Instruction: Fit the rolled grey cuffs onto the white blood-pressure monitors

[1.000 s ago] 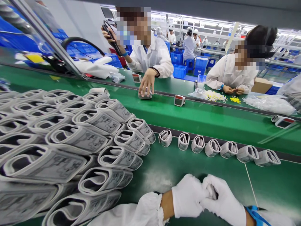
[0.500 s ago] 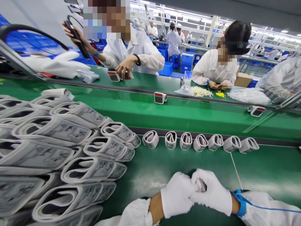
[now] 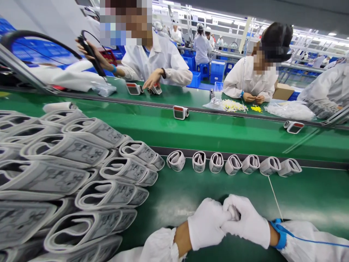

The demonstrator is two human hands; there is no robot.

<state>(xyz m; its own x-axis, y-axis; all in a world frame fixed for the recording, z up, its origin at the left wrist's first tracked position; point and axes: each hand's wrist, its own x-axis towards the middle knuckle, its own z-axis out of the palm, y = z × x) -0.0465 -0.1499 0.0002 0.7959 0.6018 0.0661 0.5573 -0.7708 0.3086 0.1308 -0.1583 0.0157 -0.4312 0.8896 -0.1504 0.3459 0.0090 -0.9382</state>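
With the gloved left hand and right hand curled together, their grip's closure and contents impossible to tell, both should work gently, clear of the rolled wrist cuffs lined up beyond them along the far edge of the worktop.

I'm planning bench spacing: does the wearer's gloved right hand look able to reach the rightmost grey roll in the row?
Probably yes: nothing seems to stand between the right hand and that grey roll, though the left hand is against the right.
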